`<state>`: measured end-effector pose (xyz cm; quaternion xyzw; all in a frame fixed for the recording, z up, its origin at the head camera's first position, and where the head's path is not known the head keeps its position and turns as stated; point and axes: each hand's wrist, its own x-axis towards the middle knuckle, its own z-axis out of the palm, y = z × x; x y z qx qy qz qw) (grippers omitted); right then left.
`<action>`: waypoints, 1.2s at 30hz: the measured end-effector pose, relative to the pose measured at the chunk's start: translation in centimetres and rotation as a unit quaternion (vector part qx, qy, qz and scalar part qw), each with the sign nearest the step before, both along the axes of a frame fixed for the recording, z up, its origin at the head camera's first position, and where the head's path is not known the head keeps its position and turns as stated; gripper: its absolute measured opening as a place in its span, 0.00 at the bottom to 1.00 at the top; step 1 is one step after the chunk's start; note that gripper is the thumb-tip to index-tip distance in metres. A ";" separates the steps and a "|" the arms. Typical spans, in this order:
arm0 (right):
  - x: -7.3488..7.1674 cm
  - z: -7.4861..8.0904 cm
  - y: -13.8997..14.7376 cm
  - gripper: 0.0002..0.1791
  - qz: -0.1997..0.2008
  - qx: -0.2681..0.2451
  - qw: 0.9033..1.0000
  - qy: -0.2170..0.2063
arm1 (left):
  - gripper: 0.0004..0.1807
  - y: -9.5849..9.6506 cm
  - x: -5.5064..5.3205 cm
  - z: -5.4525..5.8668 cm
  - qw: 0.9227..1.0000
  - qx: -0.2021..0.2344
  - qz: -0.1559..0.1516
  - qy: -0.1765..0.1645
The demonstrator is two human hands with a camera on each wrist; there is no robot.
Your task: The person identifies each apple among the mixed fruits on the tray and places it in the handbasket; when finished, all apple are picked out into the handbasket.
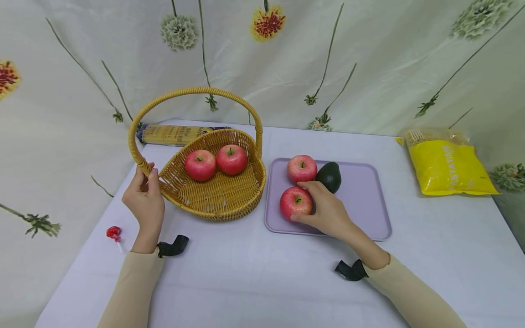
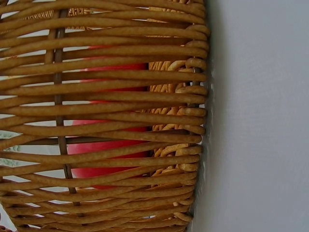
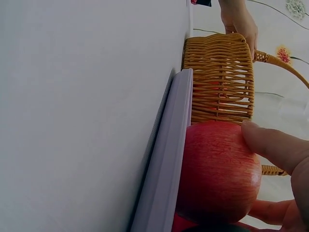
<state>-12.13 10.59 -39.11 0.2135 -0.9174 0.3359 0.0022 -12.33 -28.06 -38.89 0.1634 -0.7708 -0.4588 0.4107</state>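
My left hand (image 1: 146,198) grips the handle of a wicker basket (image 1: 217,200) low on its left side. Two red apples (image 1: 200,165) lie inside the basket; through the weave they show in the left wrist view. On a lilac tray (image 1: 361,196) my right hand (image 1: 326,207) holds a red apple (image 1: 294,202) between thumb and fingers. The right wrist view has the thumb on this apple (image 3: 217,171), close beside the tray's rim (image 3: 166,154). Behind it on the tray sit another red apple (image 1: 301,168) and a dark green avocado (image 1: 329,176).
A yellow pasta bag (image 1: 449,166) lies at the table's back right. Behind the basket is a long yellow packet (image 1: 174,135). A red lollipop (image 1: 113,233) rests left of my left forearm. A flowered cloth (image 1: 369,91) hangs along the back.
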 end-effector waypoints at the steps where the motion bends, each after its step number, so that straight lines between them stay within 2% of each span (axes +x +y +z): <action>1: 0.0 0.0 0.0 0.42 -0.001 0.004 1.000 0.000 | 0.20 0.0 0.0 0.0 1.000 0.000 0.000 0.000; 10: 0.0 0.1 -0.3 0.44 -0.003 0.031 1.000 0.000 | 0.20 -0.1 0.0 -0.1 1.000 0.003 0.001 -0.001; 19: 0.0 -0.1 -0.3 0.43 -0.005 0.033 0.999 0.014 | 0.20 -0.1 -0.1 0.0 1.000 0.005 0.000 -0.003; 26: -0.1 0.1 -0.2 0.37 0.005 -0.009 0.999 0.042 | 0.20 0.0 0.0 0.1 1.000 0.002 -0.001 0.000; 36: -0.2 0.2 -0.1 0.39 -0.003 0.014 1.000 0.020 | 0.20 0.1 0.0 0.1 1.000 0.001 0.000 0.002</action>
